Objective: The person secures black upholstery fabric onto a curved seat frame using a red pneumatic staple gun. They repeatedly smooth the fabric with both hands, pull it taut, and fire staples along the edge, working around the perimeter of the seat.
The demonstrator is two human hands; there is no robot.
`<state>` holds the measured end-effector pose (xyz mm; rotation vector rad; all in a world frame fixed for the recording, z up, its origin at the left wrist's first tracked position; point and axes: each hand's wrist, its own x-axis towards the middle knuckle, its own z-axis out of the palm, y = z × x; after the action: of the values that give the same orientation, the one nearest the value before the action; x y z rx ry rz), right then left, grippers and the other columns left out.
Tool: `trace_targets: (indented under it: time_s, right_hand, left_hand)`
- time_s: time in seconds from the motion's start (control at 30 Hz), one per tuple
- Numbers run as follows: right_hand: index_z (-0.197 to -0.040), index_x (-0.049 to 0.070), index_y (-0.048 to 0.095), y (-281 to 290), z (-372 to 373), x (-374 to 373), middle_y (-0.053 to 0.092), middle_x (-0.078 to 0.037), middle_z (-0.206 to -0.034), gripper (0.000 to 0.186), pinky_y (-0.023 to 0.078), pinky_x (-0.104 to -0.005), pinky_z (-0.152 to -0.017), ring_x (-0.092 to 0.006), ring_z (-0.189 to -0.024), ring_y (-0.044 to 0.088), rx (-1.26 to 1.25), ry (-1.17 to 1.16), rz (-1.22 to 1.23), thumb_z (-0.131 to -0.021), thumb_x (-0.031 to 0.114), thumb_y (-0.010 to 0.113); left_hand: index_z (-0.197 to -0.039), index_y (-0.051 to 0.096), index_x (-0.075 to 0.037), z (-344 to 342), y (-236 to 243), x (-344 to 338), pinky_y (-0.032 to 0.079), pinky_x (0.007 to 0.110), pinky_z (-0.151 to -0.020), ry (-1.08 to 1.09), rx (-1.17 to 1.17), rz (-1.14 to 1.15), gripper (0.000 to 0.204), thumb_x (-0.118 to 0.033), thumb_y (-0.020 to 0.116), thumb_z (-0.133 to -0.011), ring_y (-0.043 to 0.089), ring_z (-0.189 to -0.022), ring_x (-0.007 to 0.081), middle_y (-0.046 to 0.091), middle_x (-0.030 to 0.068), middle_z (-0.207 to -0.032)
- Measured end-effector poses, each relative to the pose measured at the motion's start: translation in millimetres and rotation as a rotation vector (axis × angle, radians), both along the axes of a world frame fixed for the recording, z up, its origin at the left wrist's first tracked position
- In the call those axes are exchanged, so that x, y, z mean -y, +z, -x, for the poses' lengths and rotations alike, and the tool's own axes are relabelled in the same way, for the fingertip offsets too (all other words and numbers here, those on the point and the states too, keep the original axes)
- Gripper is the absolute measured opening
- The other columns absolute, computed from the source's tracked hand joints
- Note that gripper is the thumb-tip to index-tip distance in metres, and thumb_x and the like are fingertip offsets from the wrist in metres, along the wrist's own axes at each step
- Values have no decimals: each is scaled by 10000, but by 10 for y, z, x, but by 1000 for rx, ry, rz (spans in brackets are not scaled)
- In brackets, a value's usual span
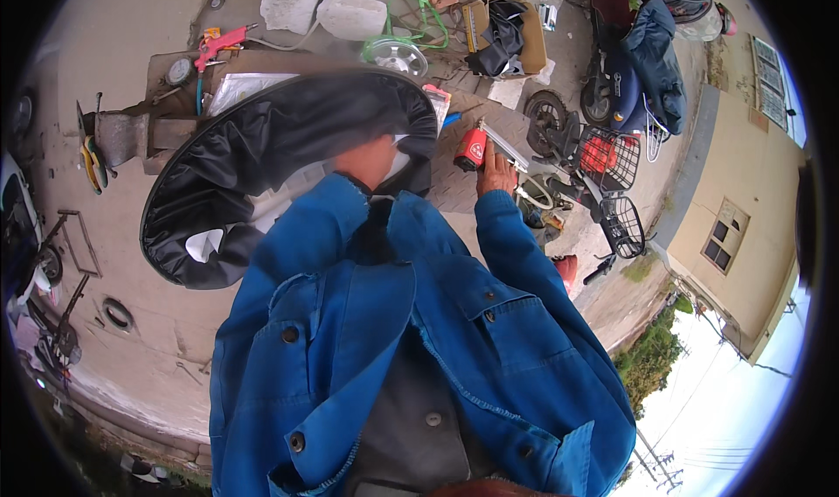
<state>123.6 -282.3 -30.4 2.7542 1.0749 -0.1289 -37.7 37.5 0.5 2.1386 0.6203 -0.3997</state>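
Observation:
A black motorcycle seat cover (288, 130) lies in front of me, its wrinkled underside turned up and a pale seat base (297, 182) partly showing inside. My left hand (367, 160) is over the inside of the cover near its right end; motion blurs it and its fingers are hard to make out. To the right, my right hand (496, 175) grips a staple gun (472, 149) with a red body and a silver magazine. A pale hose (535, 191) runs close by that hand. The staple gun is apart from the cover.
Beyond the cover lie a pink air gun (214, 47), white foam blocks (351, 14), a silver wheel rim (395, 55) and a cardboard box (531, 38) of black material. Yellow-handled pliers (90, 160) are at the left. Scooters (625, 86) and a wire basket (609, 158) stand at the right.

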Motion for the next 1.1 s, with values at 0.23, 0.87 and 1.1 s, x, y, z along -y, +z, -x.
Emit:
trace_targets:
  time_s: [0.23, 0.87, 1.1]
  right_hand:
    - [-1655, 195, 381, -764, 238, 316, 589, -148, -1219, 939, 464, -503, -999, -369, -1133, 605, -175, -223, -111, -823, 148, 815]
    - [-1672, 108, 179, 83, 1049, -879, 680, -295, -1291, 1019, 535, -477, -1032, -458, -1179, 678, -938, -468, -590, -859, 96, 792]
    - [-1438, 83, 595, 93, 742, -716, 699, -55, -1154, 524, 568, -355, -854, -167, -998, 670, -1217, -1014, -1643, -949, 100, 785]
  left_hand:
    - [-1442, 534, -68, 887, 546, 4, 453, 496, -1112, 15, 330, -236, 647, -222, 786, -866, 534, -1335, 408, 574, 211, -1409]
    - [-1243, 641, -171, 1917, 136, -2, 499, 484, -1006, -163, 5, -700, 558, -249, 873, -742, 520, -1331, 321, 490, 66, -1526]
    - [-1036, 710, -93, 1629, 338, -501, 457, 484, -1051, -50, 255, -743, 298, -232, 838, -805, 581, -1254, 300, 675, 30, -1255]
